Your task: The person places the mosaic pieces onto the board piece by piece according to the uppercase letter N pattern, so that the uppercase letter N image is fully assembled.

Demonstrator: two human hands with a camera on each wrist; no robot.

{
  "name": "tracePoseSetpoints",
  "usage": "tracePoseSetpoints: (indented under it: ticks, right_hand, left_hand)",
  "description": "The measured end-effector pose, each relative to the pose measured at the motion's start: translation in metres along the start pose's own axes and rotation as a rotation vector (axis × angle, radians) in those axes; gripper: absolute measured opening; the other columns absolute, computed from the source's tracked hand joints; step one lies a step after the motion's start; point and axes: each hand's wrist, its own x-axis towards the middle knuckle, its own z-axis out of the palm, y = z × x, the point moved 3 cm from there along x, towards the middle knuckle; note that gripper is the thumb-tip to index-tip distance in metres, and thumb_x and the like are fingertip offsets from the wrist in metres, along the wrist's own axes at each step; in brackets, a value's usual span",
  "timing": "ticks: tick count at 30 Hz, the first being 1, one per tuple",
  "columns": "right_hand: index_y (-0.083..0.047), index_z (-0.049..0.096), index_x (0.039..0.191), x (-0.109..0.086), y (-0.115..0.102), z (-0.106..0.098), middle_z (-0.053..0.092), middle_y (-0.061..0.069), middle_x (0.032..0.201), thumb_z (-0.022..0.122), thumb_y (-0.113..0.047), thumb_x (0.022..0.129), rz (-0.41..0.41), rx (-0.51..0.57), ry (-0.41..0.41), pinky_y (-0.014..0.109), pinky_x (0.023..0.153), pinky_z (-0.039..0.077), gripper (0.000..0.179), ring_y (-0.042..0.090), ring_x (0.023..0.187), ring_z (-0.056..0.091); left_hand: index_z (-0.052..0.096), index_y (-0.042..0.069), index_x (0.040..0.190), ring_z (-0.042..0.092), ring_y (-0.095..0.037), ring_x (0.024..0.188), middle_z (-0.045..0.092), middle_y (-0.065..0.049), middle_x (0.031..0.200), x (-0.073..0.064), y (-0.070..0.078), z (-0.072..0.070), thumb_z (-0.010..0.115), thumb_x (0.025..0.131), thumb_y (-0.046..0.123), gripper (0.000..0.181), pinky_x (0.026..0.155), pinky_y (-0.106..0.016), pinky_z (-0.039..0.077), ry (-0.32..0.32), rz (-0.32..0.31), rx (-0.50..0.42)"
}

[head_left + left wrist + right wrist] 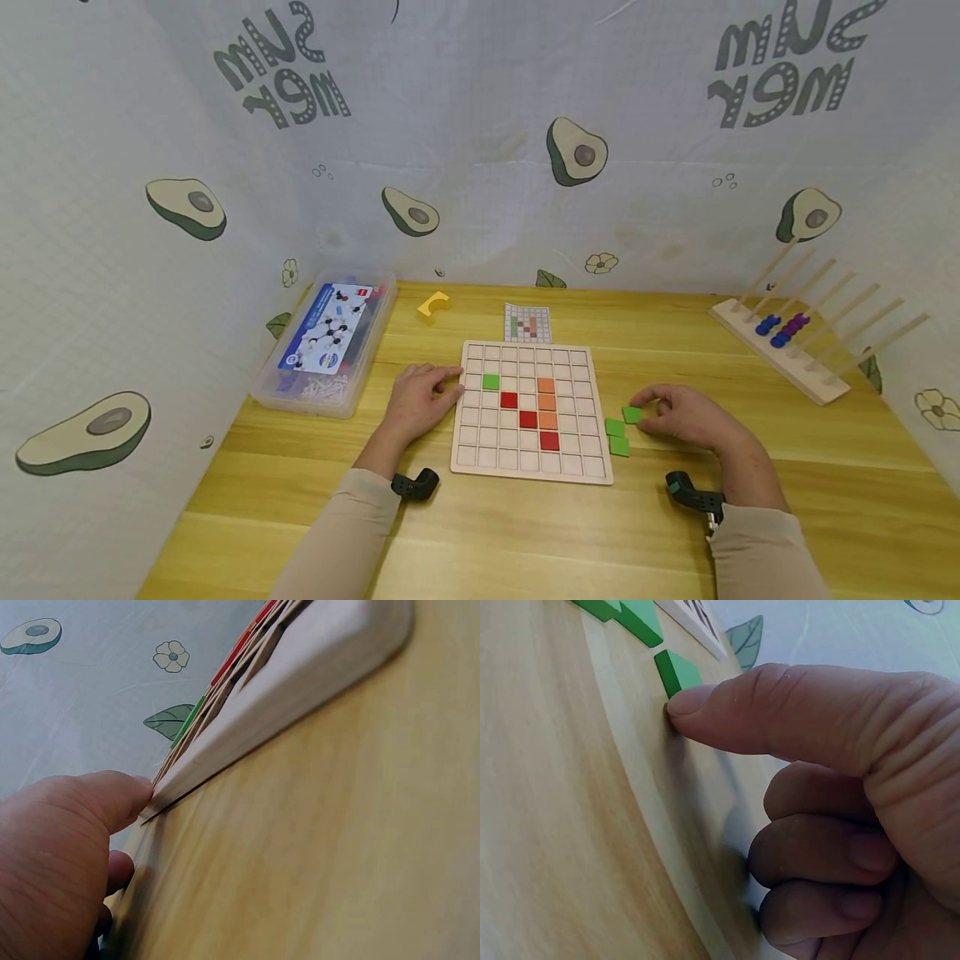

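Observation:
A wooden grid board (532, 473) lies on the table, with one green tile (491, 382), three red tiles (509, 401) and three orange tiles (547, 401) in its squares. At its left edge, my left hand (417, 403) touches the rim with thumb and index finger; the left wrist view shows the thumb (124, 796) against the board's side. Right of the board, my right hand (686, 418) pinches a loose green tile (676, 673) between thumb and index finger, low over the table. Two more green tiles (618, 446) lie beside it. The index fingertip is hidden in the right wrist view.
Behind the board lies a small printed pattern card (527, 323). A yellow arch block (433, 307) and a clear plastic case (303, 407) are at the left. A pegged wooden stand (780, 350) with blue and purple beads stands far right. Patterned cloth (480, 150) hangs behind.

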Motion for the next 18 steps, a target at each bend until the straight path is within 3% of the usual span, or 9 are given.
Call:
tracePoseSetpoints:
  ticks: [18]
  right_hand:
    - [-0.004, 0.066, 0.123, -0.001, -0.009, 0.001, 0.039, -0.001, 0.071, 0.073, -0.025, 0.093, -0.03, -0.049, 0.026, 0.028, 0.055, 0.034, 0.038, 0.015, 0.061, 0.039]
  left_hand:
    - [0.073, 0.024, 0.128, 0.046, -0.015, 0.082, 0.057, 0.006, 0.08, 0.0, 0.0, 0.0, 0.07, 0.096, 0.037, 0.034, 0.081, -0.035, 0.036, -0.002, -0.003, -0.005]
